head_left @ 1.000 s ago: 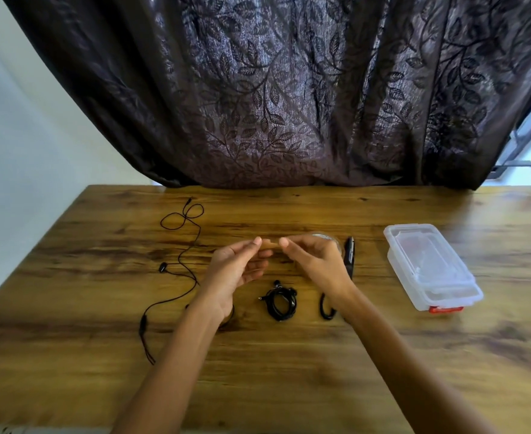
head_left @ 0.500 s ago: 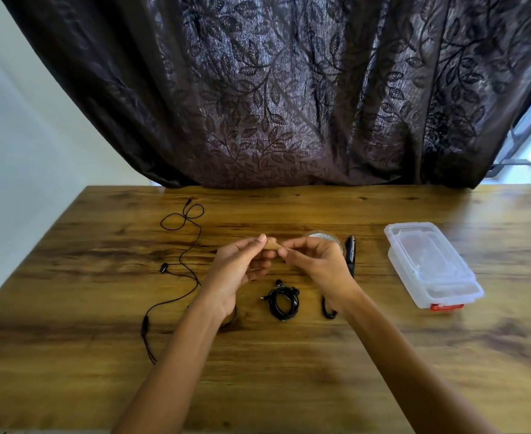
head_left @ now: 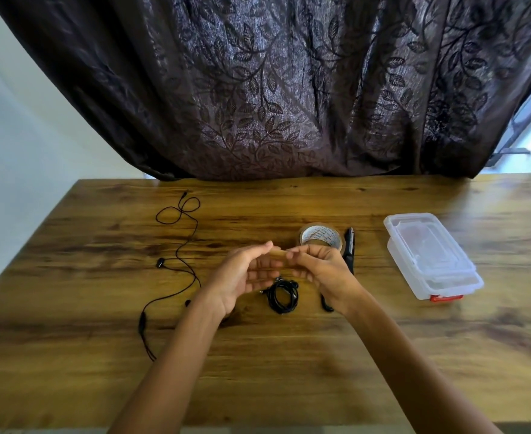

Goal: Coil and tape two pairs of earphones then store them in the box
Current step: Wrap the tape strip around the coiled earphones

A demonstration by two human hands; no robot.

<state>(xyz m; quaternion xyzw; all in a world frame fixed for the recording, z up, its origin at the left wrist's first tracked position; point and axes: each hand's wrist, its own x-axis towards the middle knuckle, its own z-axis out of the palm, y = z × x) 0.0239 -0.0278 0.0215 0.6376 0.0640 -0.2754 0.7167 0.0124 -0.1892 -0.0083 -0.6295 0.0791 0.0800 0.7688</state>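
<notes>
Above the coiled black earphones (head_left: 281, 295), left hand (head_left: 242, 277) and right hand (head_left: 325, 270) pinch a tan tape strip (head_left: 278, 252).

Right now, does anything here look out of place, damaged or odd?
Nothing stands out. Left hand and right hand hold a tape strip over the coiled earphones; the loose earphones sprawl at left, not yet coiled; the lidded plastic box sits level.

The tape roll (head_left: 320, 236) just beyond the right hand (head_left: 323, 270) carries dark print inside its core, too blurred to read.
</notes>
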